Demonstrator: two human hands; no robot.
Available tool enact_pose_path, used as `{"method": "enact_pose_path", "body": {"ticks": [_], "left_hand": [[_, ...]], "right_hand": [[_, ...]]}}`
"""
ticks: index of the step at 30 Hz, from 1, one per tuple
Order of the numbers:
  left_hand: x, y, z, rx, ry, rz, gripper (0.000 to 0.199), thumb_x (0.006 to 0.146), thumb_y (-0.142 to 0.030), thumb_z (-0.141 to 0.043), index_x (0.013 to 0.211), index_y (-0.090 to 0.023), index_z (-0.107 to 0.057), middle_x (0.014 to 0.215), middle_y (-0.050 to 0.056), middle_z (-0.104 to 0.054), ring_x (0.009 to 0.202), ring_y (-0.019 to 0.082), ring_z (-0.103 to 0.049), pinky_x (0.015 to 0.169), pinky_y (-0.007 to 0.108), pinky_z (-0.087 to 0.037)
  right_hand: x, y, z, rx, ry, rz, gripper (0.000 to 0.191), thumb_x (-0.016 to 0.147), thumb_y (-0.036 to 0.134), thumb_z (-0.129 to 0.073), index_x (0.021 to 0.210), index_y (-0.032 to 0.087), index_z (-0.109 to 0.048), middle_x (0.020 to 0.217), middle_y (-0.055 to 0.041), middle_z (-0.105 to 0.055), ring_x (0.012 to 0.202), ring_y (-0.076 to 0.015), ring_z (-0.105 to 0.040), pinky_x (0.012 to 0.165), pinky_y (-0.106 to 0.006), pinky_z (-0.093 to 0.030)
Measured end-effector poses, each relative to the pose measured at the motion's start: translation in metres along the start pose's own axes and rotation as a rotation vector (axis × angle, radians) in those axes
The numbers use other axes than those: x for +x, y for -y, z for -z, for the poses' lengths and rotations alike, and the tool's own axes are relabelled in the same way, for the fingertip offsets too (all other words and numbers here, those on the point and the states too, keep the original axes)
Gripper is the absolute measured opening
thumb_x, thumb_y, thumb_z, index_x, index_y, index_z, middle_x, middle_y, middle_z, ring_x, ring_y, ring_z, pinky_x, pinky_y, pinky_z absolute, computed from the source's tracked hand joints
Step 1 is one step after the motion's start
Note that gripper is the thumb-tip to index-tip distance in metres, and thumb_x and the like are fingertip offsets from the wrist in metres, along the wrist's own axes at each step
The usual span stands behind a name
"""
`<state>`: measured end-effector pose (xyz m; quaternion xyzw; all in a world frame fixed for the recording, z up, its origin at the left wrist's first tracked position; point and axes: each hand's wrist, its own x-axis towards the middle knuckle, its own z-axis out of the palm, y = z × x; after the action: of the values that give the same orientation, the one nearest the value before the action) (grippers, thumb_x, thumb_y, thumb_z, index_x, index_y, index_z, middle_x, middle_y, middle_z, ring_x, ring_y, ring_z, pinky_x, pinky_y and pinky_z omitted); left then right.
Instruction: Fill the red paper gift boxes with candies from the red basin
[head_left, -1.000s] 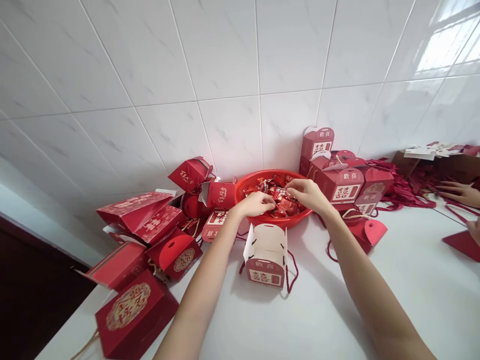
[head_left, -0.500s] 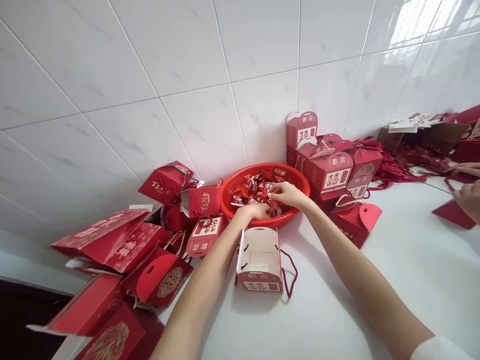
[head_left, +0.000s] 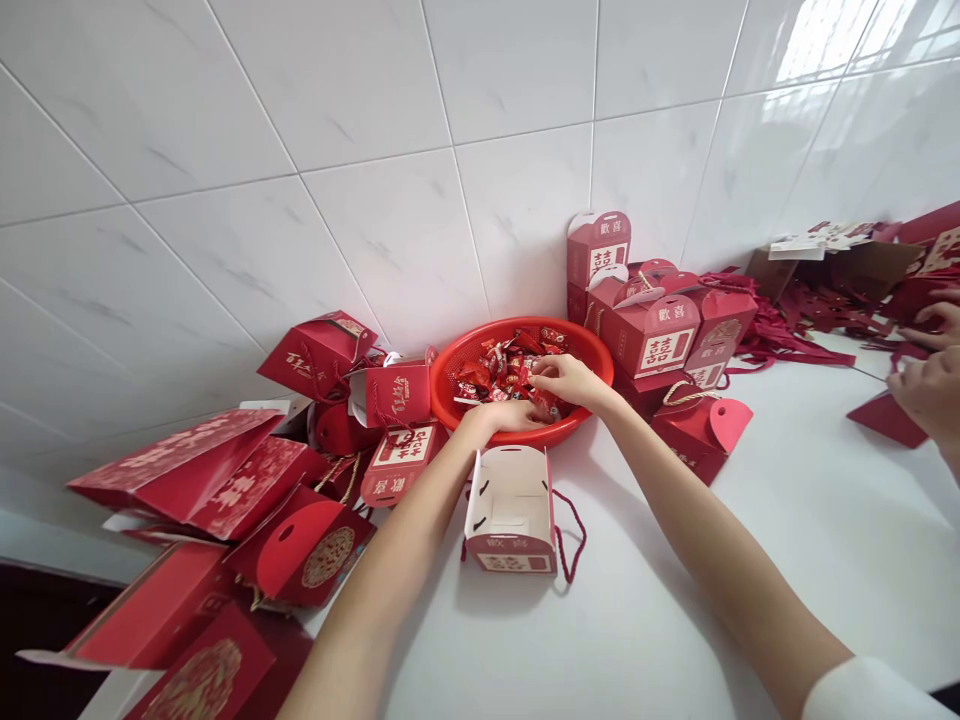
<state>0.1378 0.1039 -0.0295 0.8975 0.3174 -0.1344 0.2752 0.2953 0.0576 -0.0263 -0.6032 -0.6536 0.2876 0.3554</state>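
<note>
Several wrapped candies [head_left: 495, 372] in shiny red wrappers lie in a red plastic basket [head_left: 444, 400] against the wall. My left hand [head_left: 521, 414] reaches over the basket's near rim, its fingers stretched out low among the candies; the fingertips are partly hidden. From the right, my right hand [head_left: 564, 380] comes in above the candies with bent fingers held apart, and no candy shows in it. Directly in front of the basket stands a red gift box [head_left: 517, 563] with its top open, white inside, a dark red cord handle [head_left: 576, 540] hanging at its right side.
Red gift boxes [head_left: 330, 545] are heaped on the left, with more boxes [head_left: 667, 340] stacked right of the basket. Red ribbons [head_left: 787, 330] and a carton [head_left: 862, 265] lie at the far right. Another person's hands [head_left: 926, 385] are at the right edge, near a red box [head_left: 889, 418].
The view has shifted slightly. My right hand's fingers have spread a little above the candies, and some candies have moved. My left hand stays low in the basket.
</note>
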Motion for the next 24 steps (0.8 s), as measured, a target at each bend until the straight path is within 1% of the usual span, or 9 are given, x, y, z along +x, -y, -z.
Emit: {"method": "enact_pose_path", "body": {"ticks": [2, 4, 7, 10, 12, 15, 19, 22, 24], "left_hand": [[0.000, -0.001, 0.001, -0.020, 0.022, -0.011, 0.040, 0.089, -0.038, -0.052, 0.125, -0.028, -0.067, 0.137, 0.001, -0.066, 0.119, 0.024, -0.061, 0.100, 0.030, -0.044], [0.000, -0.002, 0.002, -0.039, 0.043, -0.015, 0.038, 0.091, -0.040, -0.050, 0.121, -0.027, -0.068, 0.134, 0.002, -0.067, 0.117, 0.024, -0.061, 0.099, 0.030, -0.044], [-0.001, -0.005, 0.002, -0.064, 0.040, -0.016, 0.030, 0.091, -0.039, -0.048, 0.093, -0.021, -0.071, 0.106, 0.004, -0.075, 0.094, 0.023, -0.065, 0.084, 0.029, -0.047], [-0.002, -0.007, 0.001, -0.103, -0.011, -0.024, 0.027, 0.089, -0.033, -0.049, 0.071, -0.019, -0.063, 0.079, 0.002, -0.070, 0.075, 0.019, -0.060, 0.071, 0.027, -0.045], [-0.003, -0.009, -0.001, -0.136, -0.075, -0.031, 0.024, 0.087, -0.030, -0.050, 0.068, -0.020, -0.061, 0.074, 0.000, -0.068, 0.072, 0.018, -0.059, 0.070, 0.027, -0.044], [-0.004, -0.010, -0.003, -0.195, -0.207, -0.038, 0.023, 0.088, -0.030, -0.050, 0.070, -0.020, -0.062, 0.076, 0.001, -0.069, 0.074, 0.019, -0.060, 0.073, 0.027, -0.046], [-0.002, -0.006, -0.003, -0.294, -0.486, -0.032, 0.029, 0.094, -0.030, -0.040, 0.084, -0.019, -0.065, 0.091, 0.005, -0.072, 0.092, 0.023, -0.064, 0.090, 0.032, -0.047], [-0.001, -0.004, -0.003, -0.366, -0.659, -0.044, 0.032, 0.097, -0.032, -0.037, 0.096, -0.018, -0.066, 0.104, 0.007, -0.072, 0.107, 0.025, -0.062, 0.100, 0.036, -0.043], [-0.001, -0.005, -0.003, -0.409, -0.725, -0.065, 0.032, 0.097, -0.034, -0.038, 0.095, -0.018, -0.066, 0.104, 0.007, -0.072, 0.107, 0.025, -0.062, 0.101, 0.036, -0.043]], "right_hand": [[0.001, -0.002, 0.000, 0.024, -0.014, 0.007, 0.010, 0.084, 0.025, -0.063, 0.088, 0.017, -0.068, 0.079, -0.0031, -0.071, 0.073, -0.0155, -0.063, 0.068, -0.025, -0.046], [0.003, -0.004, -0.001, 0.049, -0.035, 0.018, 0.011, 0.084, 0.026, -0.064, 0.088, 0.017, -0.069, 0.081, -0.0038, -0.072, 0.076, -0.0164, -0.064, 0.070, -0.025, -0.046], [0.006, -0.009, -0.003, 0.095, -0.067, 0.037, 0.011, 0.083, 0.028, -0.066, 0.086, 0.018, -0.070, 0.083, -0.0042, -0.073, 0.080, -0.0177, -0.066, 0.074, -0.027, -0.047], [0.009, -0.015, -0.004, 0.156, -0.086, 0.051, 0.010, 0.081, 0.029, -0.068, 0.084, 0.019, -0.070, 0.081, -0.0038, -0.073, 0.080, -0.0188, -0.067, 0.074, -0.028, -0.048], [0.011, -0.018, -0.004, 0.206, -0.100, 0.063, 0.012, 0.080, 0.030, -0.069, 0.083, 0.019, -0.070, 0.081, -0.0038, -0.073, 0.081, -0.0191, -0.067, 0.073, -0.028, -0.048], [0.013, -0.021, -0.002, 0.295, -0.122, 0.083, 0.019, 0.080, 0.037, -0.069, 0.083, 0.018, -0.070, 0.079, -0.0039, -0.072, 0.077, -0.0185, -0.065, 0.068, -0.027, -0.047], [0.012, -0.020, 0.002, 0.413, -0.120, 0.119, 0.034, 0.078, 0.052, -0.068, 0.078, 0.018, -0.068, 0.070, -0.0017, -0.067, 0.064, -0.0161, -0.059, 0.059, -0.027, -0.045], [0.009, -0.017, 0.004, 0.504, -0.099, 0.152, 0.040, 0.074, 0.057, -0.072, 0.083, 0.018, -0.070, 0.079, -0.0024, -0.070, 0.070, -0.0161, -0.061, 0.061, -0.026, -0.048], [0.008, -0.016, 0.004, 0.564, -0.085, 0.159, 0.044, 0.068, 0.057, -0.077, 0.089, 0.019, -0.070, 0.083, -0.0027, -0.071, 0.071, -0.0167, -0.063, 0.063, -0.027, -0.050]]}}
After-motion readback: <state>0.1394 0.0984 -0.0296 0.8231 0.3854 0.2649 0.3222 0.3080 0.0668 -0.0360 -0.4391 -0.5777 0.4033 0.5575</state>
